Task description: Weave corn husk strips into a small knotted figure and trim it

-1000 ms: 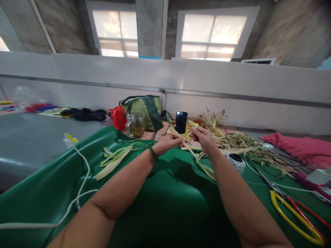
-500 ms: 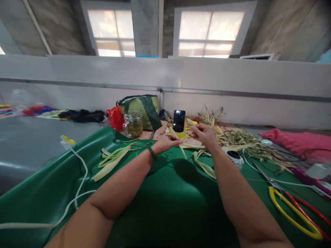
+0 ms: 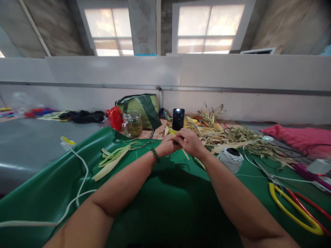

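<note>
green sheeting (image 3: 51,186) covered the near part of the grey tabletop (image 3: 46,137), and a white cable (image 3: 28,224) lay across its left side. next came a loose spread of husk pieces (image 3: 111,168), cream and light green, lying apart from the hands; beyond it stood a glass mug (image 3: 132,125).

the left hand (image 3: 168,145), a bead bracelet (image 3: 155,155) at its wrist, was drawn narrow, its fingers pinching a pale strip (image 3: 185,154). that strip sat in the middle, in front of the phone (image 3: 178,119), mostly hidden by the fingers, with one free end poking out below and slanting down to the right. the right hand (image 3: 190,140) met the left, fingers bent in close; whether it gripped the strip too could not be told.

the step seemed to call for small, even movements: a firm left pinch close to the working spot, the right fingertips doing the fine work, and no sharp tug, since dry husk would probably split. keeping the tail flat and untwisted would likely have helped.

farther right, the husk pile (image 3: 214,136), a spool of white thread (image 3: 231,161) and scissors (image 3: 297,210) lay clear of the fingers.
</note>
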Demonstrator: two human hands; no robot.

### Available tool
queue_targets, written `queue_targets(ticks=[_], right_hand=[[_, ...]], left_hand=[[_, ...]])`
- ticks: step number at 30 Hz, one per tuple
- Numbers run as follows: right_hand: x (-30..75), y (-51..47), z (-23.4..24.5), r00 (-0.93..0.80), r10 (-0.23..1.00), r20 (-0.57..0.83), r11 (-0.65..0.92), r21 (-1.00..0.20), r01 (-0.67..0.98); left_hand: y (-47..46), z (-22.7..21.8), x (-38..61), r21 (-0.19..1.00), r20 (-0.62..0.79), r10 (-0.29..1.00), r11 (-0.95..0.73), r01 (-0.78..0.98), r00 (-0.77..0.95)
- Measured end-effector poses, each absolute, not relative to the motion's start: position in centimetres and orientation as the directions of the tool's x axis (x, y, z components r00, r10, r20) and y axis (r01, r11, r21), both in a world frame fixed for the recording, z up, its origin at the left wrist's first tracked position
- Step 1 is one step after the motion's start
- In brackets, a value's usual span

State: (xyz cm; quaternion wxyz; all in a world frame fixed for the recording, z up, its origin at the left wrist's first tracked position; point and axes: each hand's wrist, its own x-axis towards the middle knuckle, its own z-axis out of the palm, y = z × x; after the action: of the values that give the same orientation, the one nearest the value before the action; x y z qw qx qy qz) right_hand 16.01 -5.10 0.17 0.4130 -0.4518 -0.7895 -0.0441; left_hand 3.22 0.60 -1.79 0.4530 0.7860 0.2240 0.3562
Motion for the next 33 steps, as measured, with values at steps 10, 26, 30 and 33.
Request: queue_targets(ticks=[10,26,30,33], right_hand=[[16.7,-5.3,0.7,0.100,0.861,0.498,0.192,-0.502,0.843],[12.4,-6.9,1.3,-0.033,0.970,0.242,0.090,-0.227,0.970],[12.5,-7.2,1.7,-0.032,0.980,0.196,0.082,-0.253,0.964],[12.7,-7.2,1.9,-0.045,0.976,0.214,0.102,-0.267,0.958]], left_hand=[[2.1,0.0,1.8,0.963,0.017,0.897,0.104,-0.248,0.442],[2.3,-0.3,1.9,0.937,0.169,0.909,-0.028,-0.347,0.381],[2.1,0.3,1.2,0.967,0.095,0.861,0.040,-0.253,0.500],[1.8,0.7,0.9,0.980,0.061,0.807,0.062,-0.188,0.587]])
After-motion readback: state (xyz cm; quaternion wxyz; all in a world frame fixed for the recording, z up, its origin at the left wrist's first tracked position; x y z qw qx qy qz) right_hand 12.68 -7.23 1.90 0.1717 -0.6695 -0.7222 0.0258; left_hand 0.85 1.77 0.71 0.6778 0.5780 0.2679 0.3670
